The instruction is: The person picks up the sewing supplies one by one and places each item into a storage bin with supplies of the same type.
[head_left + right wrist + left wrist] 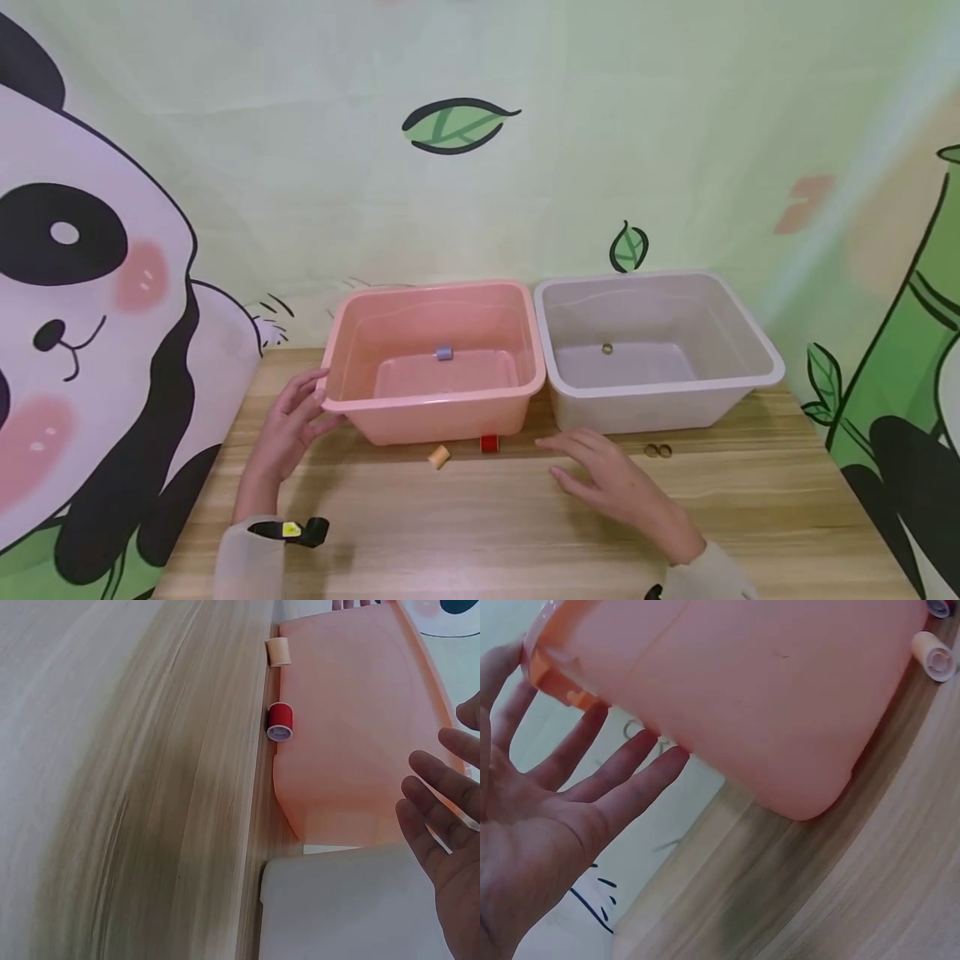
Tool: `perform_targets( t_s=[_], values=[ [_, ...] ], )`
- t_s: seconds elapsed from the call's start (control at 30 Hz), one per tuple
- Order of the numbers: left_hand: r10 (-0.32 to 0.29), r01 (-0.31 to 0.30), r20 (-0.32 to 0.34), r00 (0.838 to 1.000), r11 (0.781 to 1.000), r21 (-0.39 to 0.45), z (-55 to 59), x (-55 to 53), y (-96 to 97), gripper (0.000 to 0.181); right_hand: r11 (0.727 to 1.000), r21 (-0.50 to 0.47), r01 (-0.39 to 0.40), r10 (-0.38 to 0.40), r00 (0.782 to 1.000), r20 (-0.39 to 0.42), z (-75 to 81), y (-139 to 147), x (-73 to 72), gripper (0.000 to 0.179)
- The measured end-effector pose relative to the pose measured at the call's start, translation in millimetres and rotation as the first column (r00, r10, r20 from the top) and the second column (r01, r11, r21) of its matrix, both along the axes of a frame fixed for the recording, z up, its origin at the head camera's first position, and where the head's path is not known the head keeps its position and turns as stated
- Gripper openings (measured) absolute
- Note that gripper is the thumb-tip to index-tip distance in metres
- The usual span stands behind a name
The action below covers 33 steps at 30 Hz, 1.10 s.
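Observation:
My left hand is at the left end of the pink bin, its nearly straight fingertips touching the bin's side under the rim. In the left wrist view the palm stands apart from the bin. My right hand hovers over the table before the white-grey bin, fingers spread and holding nothing. A red thread spool stands against the pink bin's front, with a peach thread spool lying tilted to its left. A blue spool lies inside the pink bin.
Two small brass-coloured rings lie on the wooden table right of my right hand. Another ring is inside the white-grey bin. The two bins stand side by side against a printed panda backdrop.

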<state>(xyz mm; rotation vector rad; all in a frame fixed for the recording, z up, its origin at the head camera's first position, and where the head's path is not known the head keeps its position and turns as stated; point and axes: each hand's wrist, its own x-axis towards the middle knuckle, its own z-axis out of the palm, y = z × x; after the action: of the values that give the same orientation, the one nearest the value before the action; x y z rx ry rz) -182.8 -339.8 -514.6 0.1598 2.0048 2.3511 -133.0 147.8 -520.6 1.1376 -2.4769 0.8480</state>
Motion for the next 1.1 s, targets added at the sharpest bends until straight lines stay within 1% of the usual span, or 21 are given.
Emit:
perform_targets(
  t_s=[0.1,0.37,0.57,0.73,0.83,0.97,1.1],
  values=[
    [-0.007,0.007,0.008,1.000,1.000,0.005,-0.4,-1.2,-1.4,0.040,1.000,-0.003,0.003,-0.003,1.000,0.011,-2.7,-2.8,-1.1,0.035],
    [0.006,-0.007,0.034,0.999,1.000,0.031,1.0,-2.0,-0.6,0.040,1.000,-0.021,0.014,-0.013,0.998,0.065,-5.8,-10.2,-5.3,0.036],
    [0.017,-0.017,0.022,1.000,1.000,0.024,1.1,0.0,2.1,0.041,0.999,-0.013,0.032,-0.030,0.991,0.133,-10.0,-13.3,-7.3,0.036],
    [0.006,-0.005,-0.014,1.000,0.999,0.044,-0.3,1.7,3.2,0.041,1.000,-0.007,0.028,-0.026,0.980,0.197,-13.4,-15.5,-7.6,0.034],
    [0.000,0.002,-0.029,1.000,0.998,0.055,-1.4,1.6,2.9,0.040,0.999,-0.013,0.033,-0.029,0.977,0.209,-15.6,-17.5,-8.9,0.034],
    [0.005,-0.003,-0.021,1.000,0.999,0.053,-1.4,0.7,2.5,0.040,0.999,-0.040,0.031,-0.022,0.978,0.208,-19.3,-21.1,-12.4,0.034],
    [0.017,-0.016,-0.002,1.000,0.999,0.041,-0.7,0.0,2.8,0.041,0.998,-0.057,0.040,-0.025,0.970,0.241,-21.9,-25.2,-16.3,0.034]
  ],
)
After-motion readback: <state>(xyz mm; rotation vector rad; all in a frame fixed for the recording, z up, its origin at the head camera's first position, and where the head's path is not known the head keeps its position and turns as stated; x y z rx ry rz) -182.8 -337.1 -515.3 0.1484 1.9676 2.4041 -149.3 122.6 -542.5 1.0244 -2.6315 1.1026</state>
